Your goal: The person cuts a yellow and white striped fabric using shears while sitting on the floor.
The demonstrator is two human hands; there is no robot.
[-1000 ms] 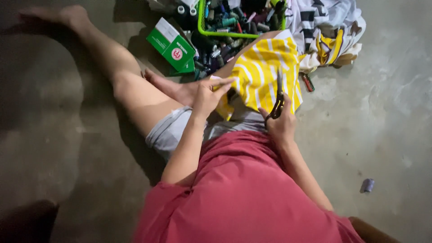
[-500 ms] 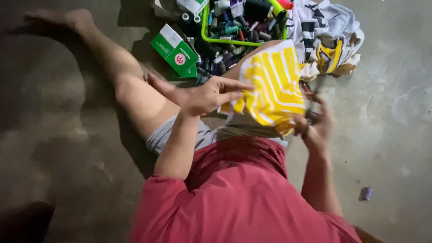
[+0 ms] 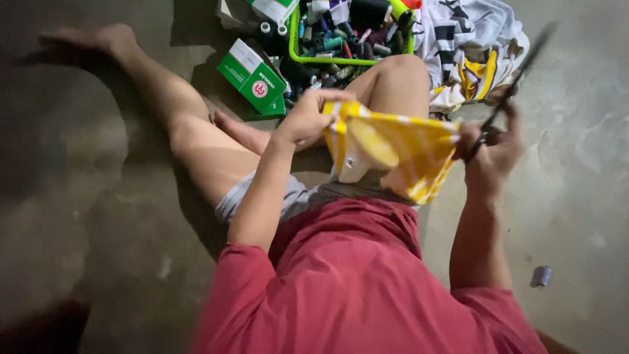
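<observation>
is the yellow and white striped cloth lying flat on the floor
No, the yellow and white striped cloth is stretched in the air between the left hand and right hand.

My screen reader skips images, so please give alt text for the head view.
A seated person stretches yellow-and-white striped cloth between the left hand and right hand, which also holds scissors; a green basket of thread spools sits ahead.

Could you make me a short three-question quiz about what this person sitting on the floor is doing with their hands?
1. True or false: the left hand grips the yellow striped cloth.
2. What does the right hand hold besides the cloth? A scissors, B spoon, C phone.
3. What colour is the basket of thread spools?

Key: 1 true; 2 A, scissors; 3 green.
</observation>
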